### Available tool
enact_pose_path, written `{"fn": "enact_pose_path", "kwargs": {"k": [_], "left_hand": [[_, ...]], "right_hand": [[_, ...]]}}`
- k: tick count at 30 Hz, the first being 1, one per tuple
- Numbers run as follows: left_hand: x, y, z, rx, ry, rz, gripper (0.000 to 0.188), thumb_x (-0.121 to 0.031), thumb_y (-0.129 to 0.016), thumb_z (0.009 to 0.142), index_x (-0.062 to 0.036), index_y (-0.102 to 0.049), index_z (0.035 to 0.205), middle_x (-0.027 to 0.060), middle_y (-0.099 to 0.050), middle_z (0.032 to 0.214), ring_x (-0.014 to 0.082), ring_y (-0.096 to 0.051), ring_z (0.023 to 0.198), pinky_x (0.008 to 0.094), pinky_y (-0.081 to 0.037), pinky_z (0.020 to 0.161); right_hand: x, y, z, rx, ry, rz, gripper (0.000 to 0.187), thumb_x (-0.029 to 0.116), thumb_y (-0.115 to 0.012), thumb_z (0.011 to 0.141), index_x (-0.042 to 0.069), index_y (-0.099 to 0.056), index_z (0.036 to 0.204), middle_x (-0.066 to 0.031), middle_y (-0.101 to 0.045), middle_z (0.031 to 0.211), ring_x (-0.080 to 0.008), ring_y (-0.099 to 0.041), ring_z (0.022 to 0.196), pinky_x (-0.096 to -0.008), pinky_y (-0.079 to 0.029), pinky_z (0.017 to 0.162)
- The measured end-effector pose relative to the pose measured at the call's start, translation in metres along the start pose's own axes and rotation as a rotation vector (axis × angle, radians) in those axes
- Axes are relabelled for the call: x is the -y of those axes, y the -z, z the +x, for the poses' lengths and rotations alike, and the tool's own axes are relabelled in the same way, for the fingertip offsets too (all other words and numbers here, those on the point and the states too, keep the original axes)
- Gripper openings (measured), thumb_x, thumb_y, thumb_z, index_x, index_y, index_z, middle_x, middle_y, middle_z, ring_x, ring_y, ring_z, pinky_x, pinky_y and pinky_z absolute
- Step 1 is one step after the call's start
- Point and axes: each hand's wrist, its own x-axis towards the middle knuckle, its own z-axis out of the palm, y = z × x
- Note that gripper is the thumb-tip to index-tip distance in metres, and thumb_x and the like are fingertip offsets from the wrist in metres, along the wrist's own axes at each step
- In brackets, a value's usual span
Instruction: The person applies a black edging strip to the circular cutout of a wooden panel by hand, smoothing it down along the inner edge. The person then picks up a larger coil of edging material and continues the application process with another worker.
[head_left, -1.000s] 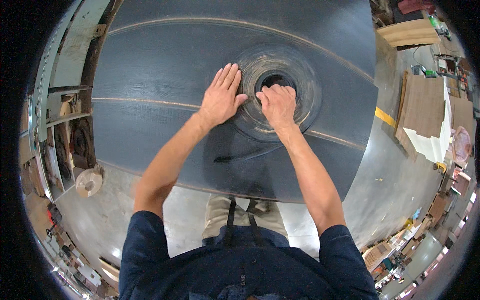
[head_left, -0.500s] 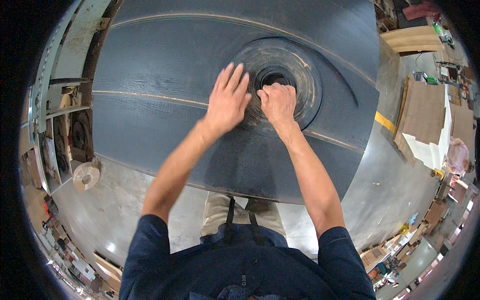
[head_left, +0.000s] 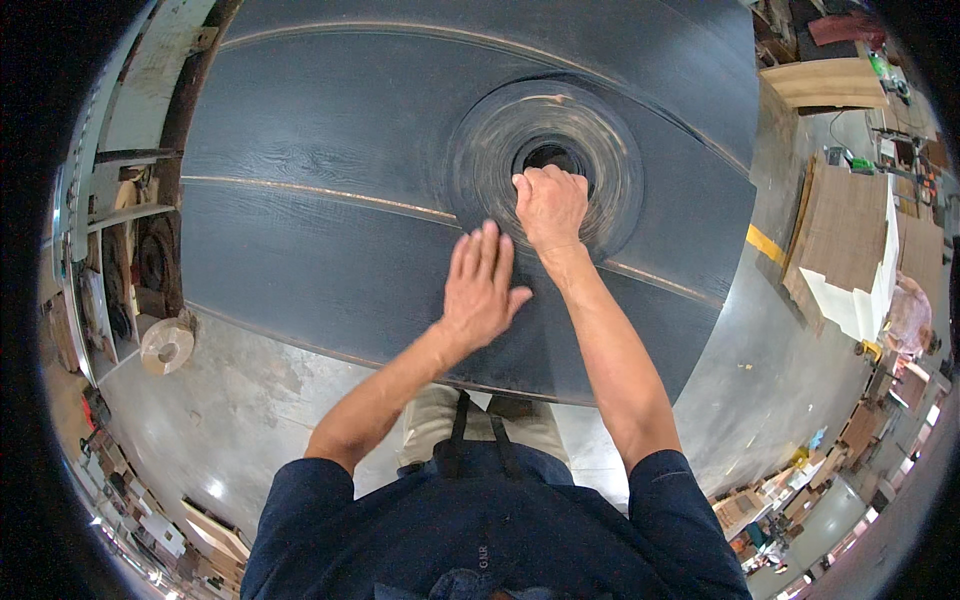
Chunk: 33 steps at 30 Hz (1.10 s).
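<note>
A large flat roll of dark edge banding (head_left: 612,160) lies on its side on dark wood-grain boards (head_left: 320,250). Its wound edges show greyish-brown rings around a round centre hole. At the near rim of that hole, the fingers of my right hand (head_left: 553,205) are curled over the roll's inner edge; the fingertips are hidden inside. My left hand (head_left: 483,290) is at the roll's near left side, palm down with fingers stretched out and thumb apart. Its fingertips are by the outer edge of the roll, and whether they touch it I cannot tell.
Pale seams run between the boards. To the left stand a metal-framed rack (head_left: 135,215) and a pale ring-shaped roll (head_left: 167,345) on the floor. Brown panels and white sheets (head_left: 845,240) are stacked at the right. Someone in light clothing (head_left: 908,315) is at the far right.
My left hand has come down from the roll's left side to its near side. The roll has turned counterclockwise, and its loose strip end has swung toward the far side. My right hand stays at the hole.
</note>
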Motion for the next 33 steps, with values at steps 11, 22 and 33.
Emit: {"fn": "enact_pose_path", "kwargs": {"k": [11,22,33], "left_hand": [[0.096,0.027,0.108,-0.015,-0.189,0.106,0.066,-0.034,-0.054,0.092,0.006,-0.035,0.141,0.0212,-0.027,0.152,0.0347,-0.022,0.143,0.0459,-0.017,0.118],[0.039,-0.002,0.073,-0.091,0.202,0.032,0.084,-0.048,-0.055,0.088,0.0093,-0.028,0.143,0.0258,-0.022,0.152,0.04,-0.018,0.143,0.0519,-0.014,0.116],[0.108,0.034,0.097,0.028,-0.269,0.143,0.105,-0.073,-0.041,0.08,0.01,-0.026,0.143,0.0287,-0.021,0.152,0.0415,-0.016,0.143,0.0522,-0.012,0.116]], "right_hand": [[-0.036,0.051,-0.005,0.043,0.483,-0.062,0.03,0.02,-0.065,0.083,0.003,-0.064,0.108,-0.0103,-0.064,0.106,-0.0266,-0.057,0.107,-0.0447,-0.037,0.106],[-0.04,0.026,-0.021,0.093,0.349,-0.092,0.014,0.017,-0.068,0.078,0.009,-0.068,0.09,-0.0055,-0.053,0.079,-0.0237,-0.056,0.082,-0.0447,-0.034,0.107],[-0.04,0.025,-0.014,0.091,0.37,-0.092,0.009,0.016,-0.07,0.076,0.011,-0.069,0.084,-0.0034,-0.052,0.078,-0.0222,-0.055,0.082,-0.0475,-0.032,0.107]]}}
